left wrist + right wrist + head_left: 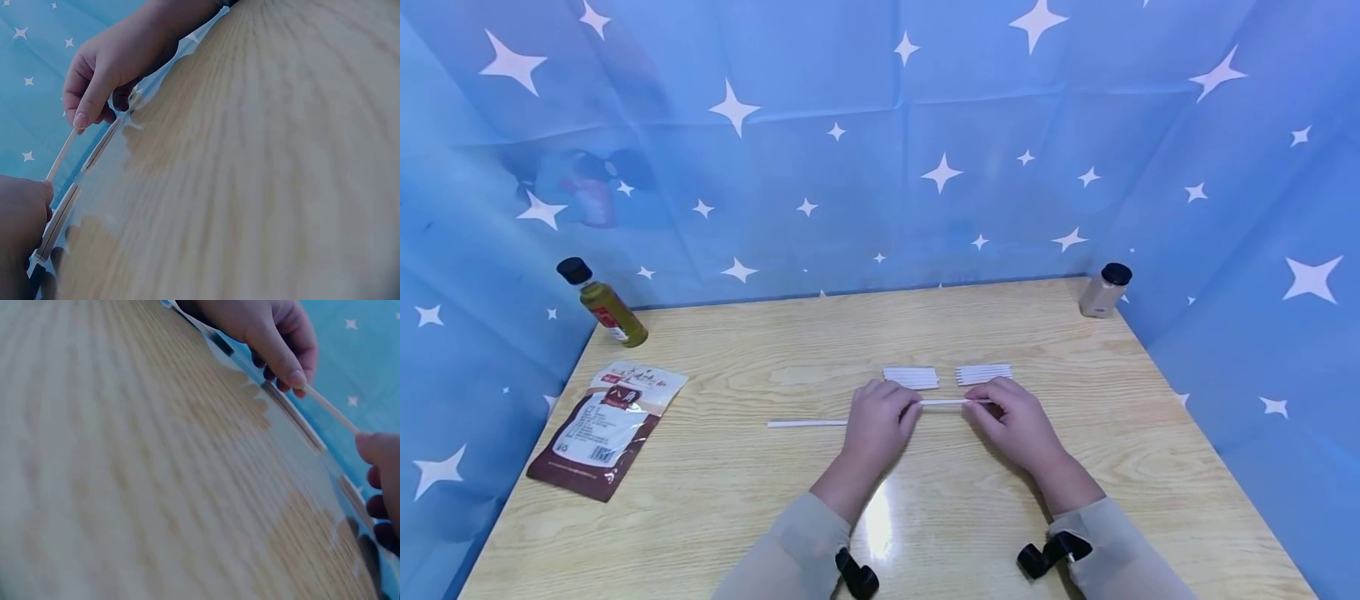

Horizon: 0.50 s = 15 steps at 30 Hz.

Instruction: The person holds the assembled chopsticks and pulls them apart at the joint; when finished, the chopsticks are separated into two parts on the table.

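My left hand (880,421) and right hand (1011,421) hold a thin white stick (943,402) level between them, each pinching one end between thumb and fingers. In the left wrist view the stick (62,153) is raised a little off the tabletop. A longer white strip (805,423) lies to the left, its right end hidden behind my left hand. Just beyond the hands lie two flat groups of short white sticks, the left group (912,377) and the right group (983,374), each with several side by side.
A wood-grain table (737,517) carries everything. On its left are an oil bottle (606,308) with a black cap and a brown-and-white packet (606,429). At the back right stands a black-lidded jar (1103,293). A blue starred curtain (850,167) surrounds the table.
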### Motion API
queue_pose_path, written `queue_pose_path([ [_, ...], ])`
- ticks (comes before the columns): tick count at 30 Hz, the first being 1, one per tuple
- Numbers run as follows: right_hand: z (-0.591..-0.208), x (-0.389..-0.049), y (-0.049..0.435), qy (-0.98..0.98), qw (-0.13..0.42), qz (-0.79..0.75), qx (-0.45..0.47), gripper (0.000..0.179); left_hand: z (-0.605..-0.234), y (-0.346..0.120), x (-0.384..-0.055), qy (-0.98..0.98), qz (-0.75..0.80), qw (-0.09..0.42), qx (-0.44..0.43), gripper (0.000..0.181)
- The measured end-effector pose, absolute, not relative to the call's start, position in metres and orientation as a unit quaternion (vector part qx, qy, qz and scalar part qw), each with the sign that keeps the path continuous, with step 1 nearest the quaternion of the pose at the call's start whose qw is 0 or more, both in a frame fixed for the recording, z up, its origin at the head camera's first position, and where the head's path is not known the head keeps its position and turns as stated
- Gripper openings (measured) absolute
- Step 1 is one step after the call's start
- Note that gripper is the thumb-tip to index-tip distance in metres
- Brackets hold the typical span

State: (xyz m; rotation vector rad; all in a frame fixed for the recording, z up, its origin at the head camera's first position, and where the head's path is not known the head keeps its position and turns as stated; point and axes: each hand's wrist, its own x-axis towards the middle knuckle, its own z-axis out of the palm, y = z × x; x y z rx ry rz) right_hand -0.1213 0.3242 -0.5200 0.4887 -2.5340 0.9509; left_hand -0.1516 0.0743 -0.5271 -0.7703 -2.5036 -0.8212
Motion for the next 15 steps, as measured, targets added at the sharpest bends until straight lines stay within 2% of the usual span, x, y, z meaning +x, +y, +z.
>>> queue_pose_path([
  [9, -0.528, -0.122, 0.323, -0.888, 0.198, 0.368, 0.192, 0.017, -0.531, 0.080, -0.153, -0.890, -0.290, 0.195, -0.293, 0.006],
  [15, -0.529, -0.126, 0.316, -0.895, 0.187, 0.351, 0.201, 0.014, -0.532, 0.080, -0.154, -0.890, -0.290, 0.181, -0.302, 0.005],
])
